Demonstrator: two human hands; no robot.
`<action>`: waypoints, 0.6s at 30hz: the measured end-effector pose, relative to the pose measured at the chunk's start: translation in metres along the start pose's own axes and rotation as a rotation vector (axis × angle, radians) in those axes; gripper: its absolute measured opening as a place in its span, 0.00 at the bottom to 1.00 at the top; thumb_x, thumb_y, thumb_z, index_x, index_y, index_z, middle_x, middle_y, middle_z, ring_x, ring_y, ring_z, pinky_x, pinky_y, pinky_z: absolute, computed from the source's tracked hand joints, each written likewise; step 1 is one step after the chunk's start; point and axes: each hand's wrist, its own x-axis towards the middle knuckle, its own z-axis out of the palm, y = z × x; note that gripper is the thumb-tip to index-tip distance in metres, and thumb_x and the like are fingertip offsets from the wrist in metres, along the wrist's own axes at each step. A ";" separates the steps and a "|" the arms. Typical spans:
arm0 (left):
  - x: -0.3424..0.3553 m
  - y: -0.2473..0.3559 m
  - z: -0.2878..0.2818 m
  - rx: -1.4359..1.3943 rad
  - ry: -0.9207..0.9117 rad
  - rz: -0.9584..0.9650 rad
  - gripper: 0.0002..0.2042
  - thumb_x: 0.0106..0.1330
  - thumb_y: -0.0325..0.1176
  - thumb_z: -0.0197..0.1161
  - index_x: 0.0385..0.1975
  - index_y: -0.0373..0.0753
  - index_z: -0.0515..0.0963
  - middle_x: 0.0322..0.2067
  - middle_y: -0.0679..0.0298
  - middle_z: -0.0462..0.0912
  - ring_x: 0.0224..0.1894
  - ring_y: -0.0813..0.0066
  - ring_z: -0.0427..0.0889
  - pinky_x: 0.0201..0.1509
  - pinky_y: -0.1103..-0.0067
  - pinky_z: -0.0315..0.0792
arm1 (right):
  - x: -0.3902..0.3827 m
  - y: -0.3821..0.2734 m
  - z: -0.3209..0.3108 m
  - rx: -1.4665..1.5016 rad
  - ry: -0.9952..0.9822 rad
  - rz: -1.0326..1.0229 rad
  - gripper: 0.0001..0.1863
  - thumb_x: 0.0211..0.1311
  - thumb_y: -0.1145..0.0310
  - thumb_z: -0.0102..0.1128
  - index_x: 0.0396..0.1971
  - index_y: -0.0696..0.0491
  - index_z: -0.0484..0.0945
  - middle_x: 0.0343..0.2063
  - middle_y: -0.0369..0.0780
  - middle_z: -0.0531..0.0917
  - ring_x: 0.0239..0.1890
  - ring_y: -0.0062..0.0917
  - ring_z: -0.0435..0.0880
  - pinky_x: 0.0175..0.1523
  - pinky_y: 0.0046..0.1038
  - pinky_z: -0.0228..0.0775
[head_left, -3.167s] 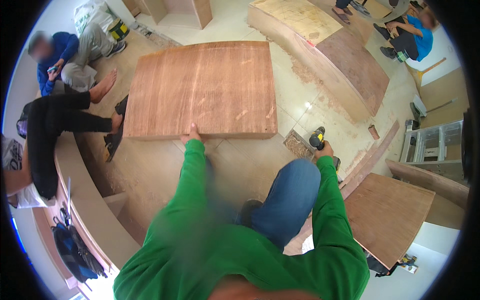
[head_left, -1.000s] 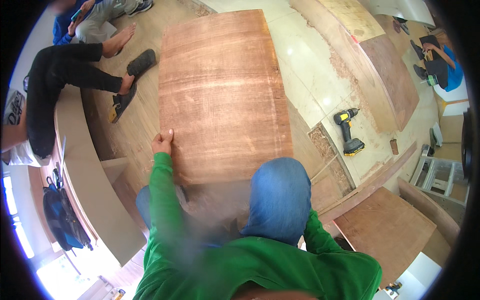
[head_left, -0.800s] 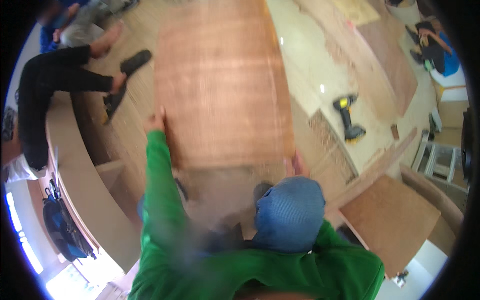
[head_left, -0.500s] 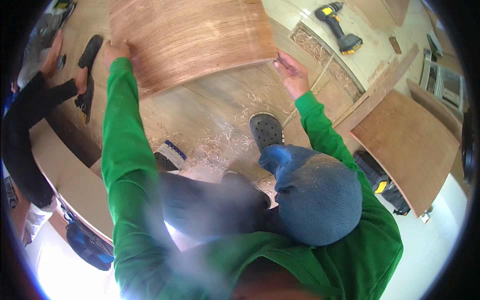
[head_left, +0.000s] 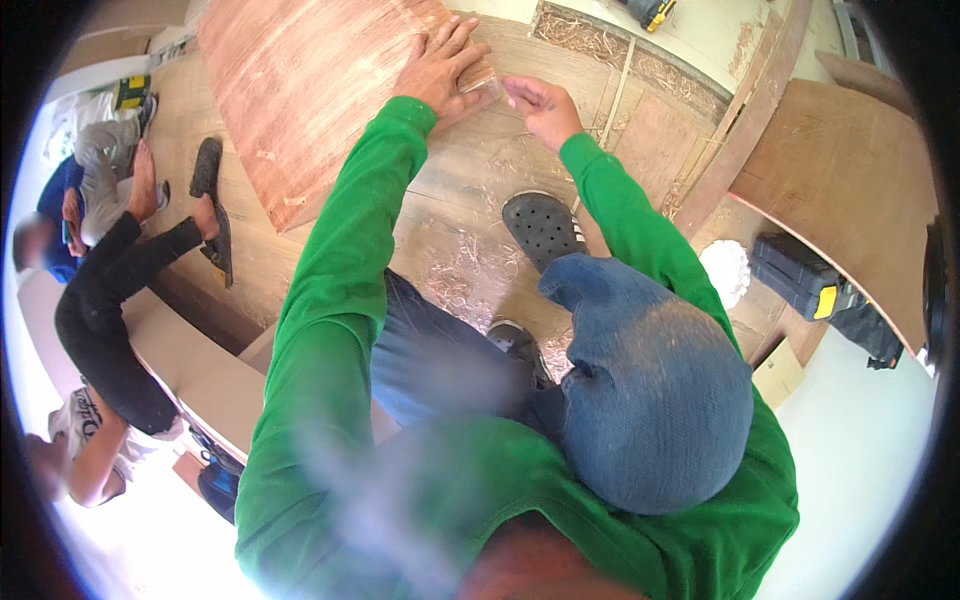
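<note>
A reddish-brown plywood panel (head_left: 300, 100) lies tilted in front of me, its near corner pointing toward my knees. Flat on its right-hand corner rests my left hand (head_left: 440, 68), fingers spread. Just right of that corner, my right hand (head_left: 545, 108) has thumb and fingertips brought together. A small pale, thin piece (head_left: 484, 92) shows at the corner between the two hands. Whether my right fingertips hold it or the panel's edge is too small to tell.
Wood shavings (head_left: 465, 270) litter the floor around my dark clog (head_left: 540, 228). Right of me, a curved plywood sheet (head_left: 840, 180) leans over a black toolbox (head_left: 795, 275). A drill (head_left: 655, 12) lies at the far edge. Two people sit at left, a black-trousered leg (head_left: 115, 310) stretched out.
My left hand has moved right from the panel's left edge to its right corner. The panel has turned and shifted left; my right hand is now off its edge or barely at it.
</note>
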 end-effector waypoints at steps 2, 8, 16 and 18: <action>-0.002 -0.007 0.011 -0.007 -0.033 0.011 0.36 0.54 0.55 0.80 0.65 0.53 0.79 0.76 0.64 0.70 0.83 0.55 0.58 0.80 0.41 0.51 | -0.028 0.018 -0.002 -0.039 0.073 -0.006 0.22 0.73 0.79 0.65 0.65 0.60 0.81 0.59 0.47 0.88 0.62 0.29 0.87 0.68 0.29 0.78; -0.002 -0.009 0.023 -0.124 0.069 0.053 0.29 0.51 0.41 0.80 0.57 0.49 0.82 0.65 0.67 0.79 0.80 0.53 0.65 0.75 0.45 0.55 | -0.052 0.036 -0.007 -0.226 0.233 -0.050 0.22 0.72 0.64 0.71 0.62 0.55 0.85 0.48 0.50 0.92 0.48 0.31 0.93 0.56 0.30 0.83; -0.002 0.001 0.018 -0.167 0.094 0.036 0.29 0.47 0.36 0.81 0.54 0.47 0.83 0.61 0.66 0.81 0.78 0.54 0.67 0.75 0.44 0.54 | -0.023 -0.004 0.019 -0.293 0.196 -0.013 0.23 0.71 0.59 0.73 0.61 0.55 0.85 0.47 0.50 0.92 0.43 0.32 0.92 0.52 0.32 0.83; 0.000 0.002 0.017 -0.163 0.085 0.031 0.30 0.47 0.36 0.81 0.55 0.47 0.83 0.62 0.66 0.81 0.78 0.54 0.67 0.75 0.45 0.54 | -0.021 -0.008 0.021 -0.279 0.198 -0.007 0.23 0.72 0.59 0.72 0.61 0.54 0.85 0.48 0.50 0.92 0.45 0.32 0.92 0.53 0.32 0.83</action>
